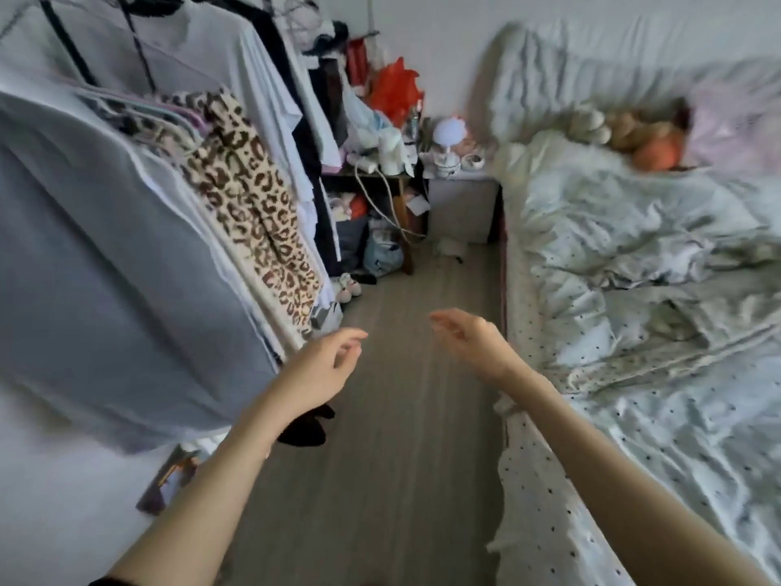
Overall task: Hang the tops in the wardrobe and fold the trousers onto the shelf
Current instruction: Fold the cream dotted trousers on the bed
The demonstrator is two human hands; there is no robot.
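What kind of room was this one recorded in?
Most likely a small bedroom: an unmade bed along the right, a clothes rack of hanging garments on the left, and a cluttered side table by the far wall.

The floor (405, 416) down the middle is looking like matt grey wood-grain laminate. On the left, the grey garment (105, 268) is hanging as soft, matt cloth, and the leopard-print piece (249, 196) beside it is reading as fuzzy fabric. On the right, the bed sheet (634, 416) is lying crumpled, thin dotted cotton-looking cloth with a slight sheen. Far back, the red bag (395, 88) is looking glossy, like plastic.
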